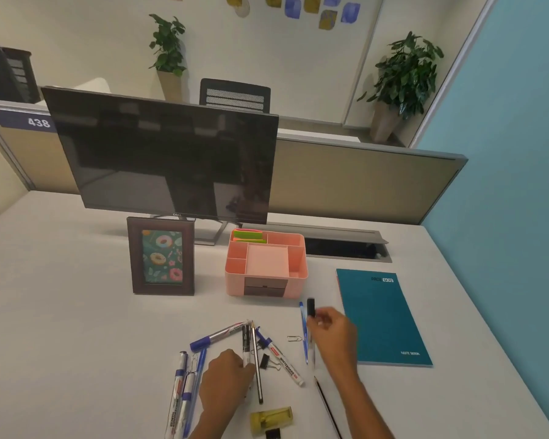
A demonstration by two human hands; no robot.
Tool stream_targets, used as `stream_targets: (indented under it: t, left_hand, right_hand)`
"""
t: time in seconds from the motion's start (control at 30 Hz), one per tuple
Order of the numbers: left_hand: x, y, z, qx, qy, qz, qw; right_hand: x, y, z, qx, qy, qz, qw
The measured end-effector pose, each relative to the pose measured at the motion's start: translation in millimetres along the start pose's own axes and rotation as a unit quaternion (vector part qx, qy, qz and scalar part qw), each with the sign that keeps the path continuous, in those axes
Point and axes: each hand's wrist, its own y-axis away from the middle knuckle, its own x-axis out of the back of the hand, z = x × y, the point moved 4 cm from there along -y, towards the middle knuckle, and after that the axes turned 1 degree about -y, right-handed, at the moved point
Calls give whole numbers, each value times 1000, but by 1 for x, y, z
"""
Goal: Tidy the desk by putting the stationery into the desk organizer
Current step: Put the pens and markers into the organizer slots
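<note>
A pink desk organizer [235, 274] stands mid-desk with green and pink sticky notes [249, 236] in its back left compartment. My right hand [333, 337] holds a small black object [311, 307] upright, just right of the organizer's front. Beneath it lie a blue pen [303, 327] and a clear pen. My left hand [227, 375] grips a black-tipped clear pen [245, 340] amid scattered stationery: whiteboard markers [282, 359], a pencil [256, 365], blue pens, binder clips [264, 361] and a paper clip [293, 338].
A teal notebook [384, 318] lies to the right. A framed donut picture [160, 256] stands left of the organizer, with a dark monitor [165, 156] behind. A yellow sharpener [271, 418] and a black pencil [327, 407] lie near the front edge.
</note>
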Motion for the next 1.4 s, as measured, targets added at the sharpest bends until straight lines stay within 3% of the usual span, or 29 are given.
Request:
stream_targets:
  t: [0.2, 0.33, 0.77, 1.0, 1.4]
  left_hand:
    - [7, -1, 1, 3, 31, -13, 999]
    - [11, -3, 5, -4, 51, -5, 999]
    - [30, -17, 15, -30, 130, 61, 989]
    - [40, -29, 41, -65, 160, 90, 981]
    - [73, -71, 143, -212, 224, 118, 944]
  right_hand:
    - [23, -66, -75, 100, -79, 83, 988]
    - [13, -103, -93, 103, -77, 89, 988]
    - [-38, -139, -68, 39, 1, 41, 998]
    - [-40, -147, -59, 51, 36, 35, 997]
    - [-45, -155, -51, 70, 46, 37, 996]
